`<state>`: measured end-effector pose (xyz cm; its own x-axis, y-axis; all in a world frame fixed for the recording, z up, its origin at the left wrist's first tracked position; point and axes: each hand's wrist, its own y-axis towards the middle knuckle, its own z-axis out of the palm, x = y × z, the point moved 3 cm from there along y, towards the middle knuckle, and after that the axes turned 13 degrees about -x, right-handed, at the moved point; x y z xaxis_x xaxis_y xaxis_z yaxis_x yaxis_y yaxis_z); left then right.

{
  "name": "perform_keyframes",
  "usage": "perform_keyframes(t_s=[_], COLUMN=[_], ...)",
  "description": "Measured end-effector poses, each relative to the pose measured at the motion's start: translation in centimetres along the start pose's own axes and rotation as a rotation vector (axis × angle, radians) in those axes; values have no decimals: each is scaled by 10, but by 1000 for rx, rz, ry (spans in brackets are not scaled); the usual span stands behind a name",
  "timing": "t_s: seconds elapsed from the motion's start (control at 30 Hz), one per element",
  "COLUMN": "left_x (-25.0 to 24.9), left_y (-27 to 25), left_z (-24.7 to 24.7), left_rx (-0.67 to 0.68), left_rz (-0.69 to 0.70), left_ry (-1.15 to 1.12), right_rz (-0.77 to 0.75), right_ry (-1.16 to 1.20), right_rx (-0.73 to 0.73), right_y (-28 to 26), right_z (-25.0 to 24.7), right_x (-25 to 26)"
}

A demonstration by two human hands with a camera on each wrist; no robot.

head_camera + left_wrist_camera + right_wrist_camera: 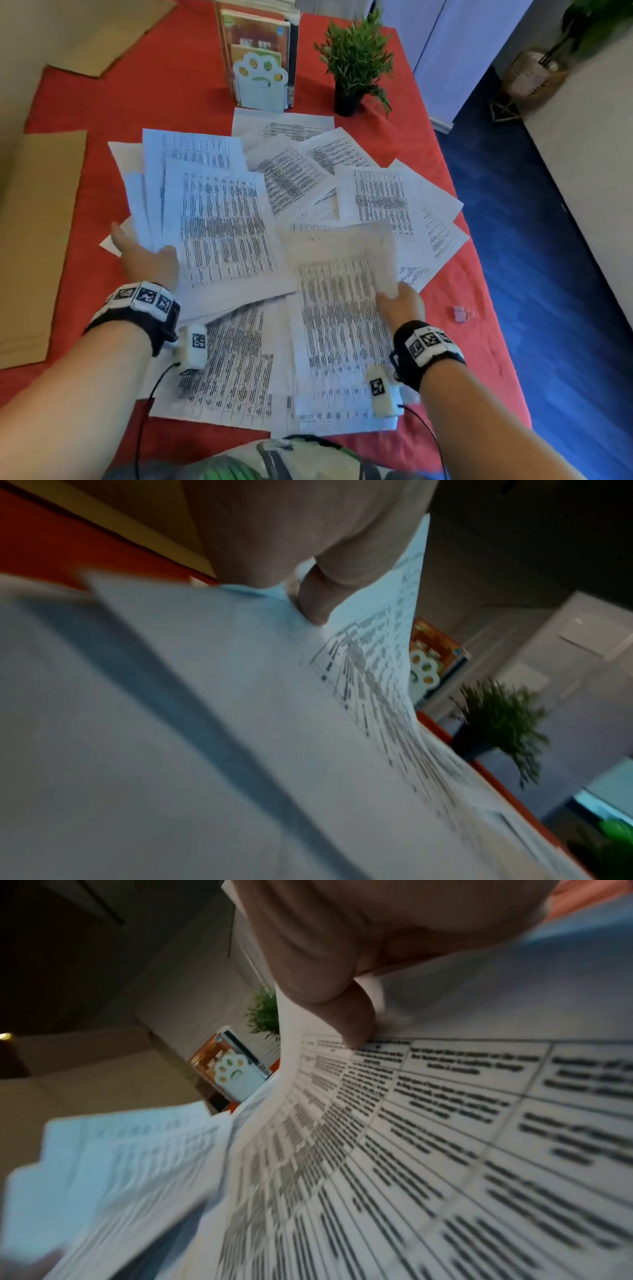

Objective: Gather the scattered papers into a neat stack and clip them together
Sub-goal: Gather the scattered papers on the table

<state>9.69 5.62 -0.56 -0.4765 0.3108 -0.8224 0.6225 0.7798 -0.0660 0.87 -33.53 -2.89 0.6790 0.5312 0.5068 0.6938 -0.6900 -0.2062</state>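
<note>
Printed white papers (294, 178) lie scattered and overlapping across the red tablecloth (161, 92). My left hand (145, 255) holds a fanned bunch of sheets (212, 222) by its lower left corner, thumb (316, 599) on top, the bunch lifted off the table. My right hand (399, 303) pinches the right edge of a single printed sheet (339, 308), thumb (346, 1015) pressed on its face; the sheet bows upward. A small pink binder clip (462, 314) lies on the cloth to the right of my right hand.
An upright row of books with a paw-shaped bookend (260, 82) stands at the back centre, a small potted plant (356, 65) beside it. Brown cardboard sheets (37, 240) lie at the left. The table's right edge drops to a blue floor (548, 274).
</note>
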Motion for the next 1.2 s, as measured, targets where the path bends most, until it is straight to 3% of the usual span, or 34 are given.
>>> perform_keyframes(t_s=[0.07,0.17,0.33,0.57,0.77,0.97,1.1,1.2], left_x=[10,31,61,59,58,57,54,41], left_y=[6,5,-8,-13,-25,-36,-40,-53], left_z=[-17,-35,-39,-40,-43,-33,-27,-21], left_rx=[48,195,403,399,367,425,500,482], left_rz=[-3,-51,-33,36,53,4,8,107], left_ry=[89,201,262,292,251,200,176,189], right_rz=[53,109,44,22,-37,-86,-125,-111], right_ry=[-15,-62,52,230,-66,93,130,192], right_rx=[-38,23,116,-23,50,246,283,246], right_y=[8,9,-2,3,2,-10,-14,-12], right_z=[0,11,28,24,41,44,38,28], right_x=[-1,1,16,38,52,55,52,46])
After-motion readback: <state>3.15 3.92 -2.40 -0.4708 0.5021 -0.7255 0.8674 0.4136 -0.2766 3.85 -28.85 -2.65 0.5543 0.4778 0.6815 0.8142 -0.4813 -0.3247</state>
